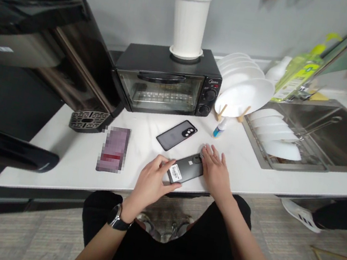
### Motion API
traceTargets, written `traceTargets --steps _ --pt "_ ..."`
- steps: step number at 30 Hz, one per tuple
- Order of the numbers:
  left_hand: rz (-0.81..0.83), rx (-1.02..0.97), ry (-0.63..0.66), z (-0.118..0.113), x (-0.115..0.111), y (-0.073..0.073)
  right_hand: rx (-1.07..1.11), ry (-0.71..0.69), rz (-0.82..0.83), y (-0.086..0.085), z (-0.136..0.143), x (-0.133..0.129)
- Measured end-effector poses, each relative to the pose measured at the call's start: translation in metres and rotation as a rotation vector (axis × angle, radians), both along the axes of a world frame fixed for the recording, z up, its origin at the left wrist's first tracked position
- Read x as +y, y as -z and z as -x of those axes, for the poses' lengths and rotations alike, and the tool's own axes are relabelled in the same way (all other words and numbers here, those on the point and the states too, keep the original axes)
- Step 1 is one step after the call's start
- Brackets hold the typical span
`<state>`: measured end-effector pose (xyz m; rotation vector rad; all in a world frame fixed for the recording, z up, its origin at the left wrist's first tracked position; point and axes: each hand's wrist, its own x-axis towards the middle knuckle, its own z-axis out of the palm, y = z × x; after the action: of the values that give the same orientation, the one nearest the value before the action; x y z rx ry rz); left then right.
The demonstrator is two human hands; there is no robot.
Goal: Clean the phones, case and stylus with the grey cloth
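A dark phone [189, 169] with a white barcode label lies back up near the counter's front edge. My left hand [154, 179], below a black wristwatch, grips its left end between thumb and fingers. At the other end, by the camera area, my right hand [216, 170] presses on the phone; something small and light shows under its fingertips, too little to name. Just beyond the phone is a dark-rimmed phone case [177, 135] with camera cutouts. A small bottle [219, 128] with a blue label stands behind my right hand. To the left lies a purple item [113, 150], blurred by pixelation.
A black toaster oven [166, 89] carries a white utensil pot [189, 27]. Left of it stands a black drinks machine [89, 119]. White plates [245, 93] rest in a rack beside the sink [332, 142], which holds bowls [275, 133]. A person's shoe [301, 215] shows at right.
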<state>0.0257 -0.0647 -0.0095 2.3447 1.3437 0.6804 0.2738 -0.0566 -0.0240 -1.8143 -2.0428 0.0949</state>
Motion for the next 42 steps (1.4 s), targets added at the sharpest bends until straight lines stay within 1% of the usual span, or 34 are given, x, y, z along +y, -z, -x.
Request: traceTargets --steps 2,4,5,7,9,10,12,14,16,19,21,24,26,28,30,32,35,37,39,41,42 --pt "0.000 0.005 0.000 -0.002 -0.001 0.000 0.013 -0.097 0.026 -0.004 0.024 0.005" --pt "0.007 0.005 -0.029 -0.003 -0.003 0.003 0.026 -0.210 0.042 -0.008 0.053 -0.002" --pt "0.012 -0.001 -0.059 -0.003 -0.004 0.004 0.040 -0.244 0.045 -0.010 0.067 -0.009" --pt "0.018 -0.021 -0.115 -0.004 -0.005 0.007 0.081 -0.254 0.032 -0.012 0.090 -0.027" --pt "0.014 -0.034 -0.135 -0.003 -0.007 0.008 0.103 -0.264 0.017 -0.013 0.101 -0.046" --pt "0.011 -0.030 -0.132 -0.002 -0.007 0.009 0.101 -0.278 0.009 -0.013 0.102 -0.054" --pt "0.012 -0.003 -0.119 -0.001 -0.007 0.008 0.079 -0.284 -0.006 -0.011 0.094 -0.066" --pt "0.012 0.020 -0.100 -0.001 -0.006 0.007 0.039 -0.253 -0.023 -0.006 0.077 -0.073" --pt "0.009 0.019 -0.071 0.000 -0.005 0.007 -0.005 -0.186 -0.040 0.000 0.055 -0.075" --pt "0.013 -0.010 -0.048 0.000 -0.004 0.006 -0.052 -0.057 -0.072 0.010 0.021 -0.071" --pt "0.018 -0.019 -0.032 0.000 -0.002 0.006 -0.059 0.015 -0.085 0.013 0.002 -0.063" --pt "0.012 -0.022 -0.013 0.001 0.000 0.004 -0.034 0.066 -0.074 0.012 -0.012 -0.043" --pt "0.008 -0.023 -0.006 0.002 0.001 0.004 -0.006 0.075 -0.057 0.008 -0.008 -0.027" --pt "0.005 -0.019 0.003 0.002 0.002 0.004 0.019 0.045 -0.031 0.003 0.007 -0.014" --pt "0.002 -0.002 0.004 0.001 0.002 0.005 0.034 -0.038 0.001 -0.002 0.031 -0.006" --pt "-0.011 0.018 -0.017 0.000 0.001 0.007 0.046 -0.139 0.023 -0.006 0.059 -0.007" --pt "-0.037 0.002 -0.080 -0.002 -0.003 0.009 0.080 -0.192 0.013 -0.010 0.093 -0.023" --pt "-0.046 -0.027 -0.113 -0.003 -0.005 0.010 0.098 -0.212 -0.004 -0.011 0.102 -0.038" --pt "-0.056 -0.017 -0.126 -0.003 -0.006 0.010 0.095 -0.264 -0.022 -0.010 0.100 -0.054" --pt "-0.053 0.032 -0.118 -0.002 -0.006 0.010 0.071 -0.290 -0.036 -0.008 0.089 -0.067" --pt "-0.045 0.054 -0.107 -0.002 -0.006 0.009 0.056 -0.281 -0.042 -0.006 0.081 -0.072"
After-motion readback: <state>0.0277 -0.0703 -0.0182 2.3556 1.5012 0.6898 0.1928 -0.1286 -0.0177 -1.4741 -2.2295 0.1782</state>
